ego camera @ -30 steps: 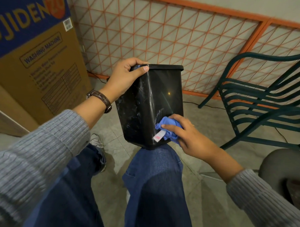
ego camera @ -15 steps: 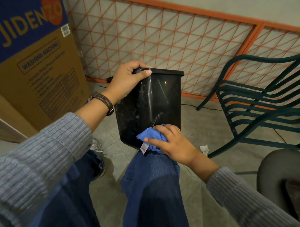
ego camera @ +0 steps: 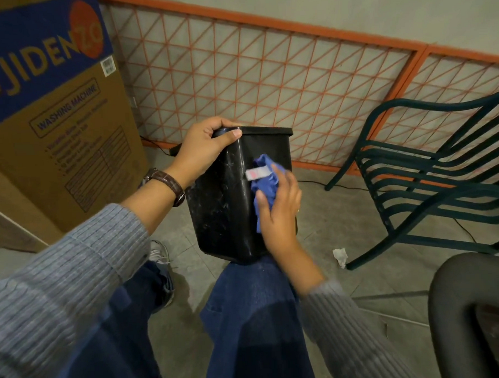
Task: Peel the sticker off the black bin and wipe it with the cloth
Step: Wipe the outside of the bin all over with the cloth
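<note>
The black bin (ego camera: 223, 206) stands upright on my right knee, its scuffed side facing me. My left hand (ego camera: 204, 152) grips the bin's top rim at the near left corner, thumb across the front. My right hand (ego camera: 277, 213) presses a crumpled blue cloth (ego camera: 263, 182) against the bin's right face, about halfway up. A small white and pink tag or sticker (ego camera: 256, 174) shows at the cloth's upper left edge; whether it belongs to the cloth or the bin I cannot tell.
A large washing-machine carton (ego camera: 53, 116) stands at the left. An orange mesh panel (ego camera: 267, 83) leans on the wall behind. A dark green metal chair (ego camera: 429, 177) is at the right, a crumpled white scrap (ego camera: 340, 256) on the floor by it, and a dark rounded seat (ego camera: 473, 316) at the lower right.
My right hand has slid the blue cloth from the bin's bottom edge up to the middle of its right face. The left hand keeps its grip on the rim.
</note>
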`<state>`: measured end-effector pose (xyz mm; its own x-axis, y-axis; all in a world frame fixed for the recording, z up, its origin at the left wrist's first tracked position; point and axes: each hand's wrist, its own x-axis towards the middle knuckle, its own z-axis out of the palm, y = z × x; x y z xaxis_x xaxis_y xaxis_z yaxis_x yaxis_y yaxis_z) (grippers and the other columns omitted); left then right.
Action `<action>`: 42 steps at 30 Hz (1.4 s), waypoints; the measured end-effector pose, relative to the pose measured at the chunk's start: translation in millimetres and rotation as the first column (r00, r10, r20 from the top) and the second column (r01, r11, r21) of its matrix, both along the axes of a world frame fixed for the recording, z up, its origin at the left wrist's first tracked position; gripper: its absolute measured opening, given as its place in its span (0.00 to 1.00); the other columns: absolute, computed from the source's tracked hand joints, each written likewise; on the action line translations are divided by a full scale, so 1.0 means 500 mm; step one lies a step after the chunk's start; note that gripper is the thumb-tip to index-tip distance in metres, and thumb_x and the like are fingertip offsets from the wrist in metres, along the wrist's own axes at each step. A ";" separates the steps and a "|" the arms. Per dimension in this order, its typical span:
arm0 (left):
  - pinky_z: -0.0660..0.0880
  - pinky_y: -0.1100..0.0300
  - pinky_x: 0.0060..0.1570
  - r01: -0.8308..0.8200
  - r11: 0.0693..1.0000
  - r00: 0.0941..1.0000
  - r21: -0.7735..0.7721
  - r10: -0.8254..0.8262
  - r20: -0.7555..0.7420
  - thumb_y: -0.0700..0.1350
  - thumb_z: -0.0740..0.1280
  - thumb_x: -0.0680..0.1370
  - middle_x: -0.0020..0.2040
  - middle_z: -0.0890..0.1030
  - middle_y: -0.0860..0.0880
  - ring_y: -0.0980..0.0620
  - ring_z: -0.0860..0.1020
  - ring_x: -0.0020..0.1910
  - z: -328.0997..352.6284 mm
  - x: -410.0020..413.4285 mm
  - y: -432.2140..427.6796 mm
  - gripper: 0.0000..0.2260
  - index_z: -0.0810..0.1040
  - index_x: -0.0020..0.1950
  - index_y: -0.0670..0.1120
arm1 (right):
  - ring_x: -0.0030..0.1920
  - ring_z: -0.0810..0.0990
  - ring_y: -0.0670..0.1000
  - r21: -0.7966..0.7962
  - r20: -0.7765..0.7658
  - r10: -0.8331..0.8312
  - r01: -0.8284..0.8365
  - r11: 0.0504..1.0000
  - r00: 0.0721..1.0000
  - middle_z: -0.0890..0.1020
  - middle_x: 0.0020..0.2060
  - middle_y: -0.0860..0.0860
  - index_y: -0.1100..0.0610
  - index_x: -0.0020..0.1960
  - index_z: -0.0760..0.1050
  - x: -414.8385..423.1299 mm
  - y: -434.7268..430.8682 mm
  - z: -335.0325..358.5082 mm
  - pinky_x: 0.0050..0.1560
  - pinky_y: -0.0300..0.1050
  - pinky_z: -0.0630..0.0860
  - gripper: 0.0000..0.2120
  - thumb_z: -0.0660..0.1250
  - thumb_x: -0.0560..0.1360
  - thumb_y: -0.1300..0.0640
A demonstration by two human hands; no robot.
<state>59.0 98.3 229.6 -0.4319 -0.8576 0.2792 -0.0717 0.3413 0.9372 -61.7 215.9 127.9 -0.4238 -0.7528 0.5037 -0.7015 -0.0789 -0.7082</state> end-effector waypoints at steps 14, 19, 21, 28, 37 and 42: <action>0.71 0.74 0.43 -0.010 1.000 0.999 0.025 0.010 0.031 0.41 0.66 0.76 0.44 0.78 0.57 0.68 0.76 0.40 0.009 -0.009 0.003 0.07 0.79 0.52 0.43 | 0.64 0.63 0.48 -0.027 0.143 -0.055 0.060 0.998 0.988 0.66 0.67 0.55 0.53 0.72 0.60 0.029 -0.028 0.026 0.64 0.41 0.59 0.26 0.57 0.76 0.48; 0.73 0.64 0.54 -0.017 0.998 0.999 0.057 0.015 0.029 0.42 0.66 0.76 0.45 0.78 0.56 0.62 0.76 0.46 0.002 0.006 -0.004 0.07 0.79 0.53 0.44 | 0.66 0.54 0.41 0.136 -0.065 0.217 -0.207 0.969 0.974 0.59 0.70 0.53 0.46 0.72 0.55 0.007 0.068 -0.039 0.65 0.33 0.49 0.27 0.55 0.75 0.43; 0.73 0.60 0.57 -0.015 0.999 1.000 0.037 0.015 0.013 0.42 0.67 0.76 0.45 0.79 0.55 0.59 0.77 0.47 0.002 0.001 -0.001 0.06 0.79 0.52 0.44 | 0.65 0.58 0.45 0.139 -0.188 0.205 -0.180 0.974 0.961 0.58 0.69 0.52 0.47 0.71 0.55 -0.002 0.069 -0.041 0.65 0.39 0.55 0.25 0.56 0.76 0.44; 0.73 0.64 0.53 -0.022 0.999 1.000 -0.026 0.023 0.001 0.41 0.67 0.75 0.45 0.79 0.55 0.59 0.76 0.46 0.006 -0.017 0.012 0.06 0.79 0.51 0.43 | 0.64 0.64 0.54 -0.036 -0.211 -0.056 0.050 0.998 0.976 0.64 0.66 0.54 0.51 0.69 0.60 -0.006 0.008 -0.027 0.66 0.50 0.61 0.24 0.58 0.76 0.46; 0.72 0.72 0.49 -0.016 1.000 1.000 -0.002 0.016 0.020 0.42 0.67 0.75 0.44 0.79 0.59 0.68 0.76 0.43 0.002 -0.013 0.001 0.05 0.80 0.50 0.47 | 0.66 0.61 0.50 0.031 -0.155 0.056 -0.052 0.998 0.986 0.60 0.68 0.52 0.49 0.70 0.57 0.037 0.063 -0.047 0.65 0.47 0.63 0.24 0.53 0.78 0.41; 0.72 0.63 0.56 0.026 0.998 0.998 0.050 -0.023 -0.053 0.40 0.67 0.75 0.47 0.80 0.55 0.59 0.78 0.49 0.003 0.004 0.003 0.05 0.80 0.48 0.49 | 0.63 0.63 0.50 0.015 -0.208 0.054 -0.053 0.999 0.977 0.64 0.67 0.55 0.53 0.69 0.61 -0.041 0.009 -0.018 0.61 0.44 0.64 0.23 0.56 0.77 0.45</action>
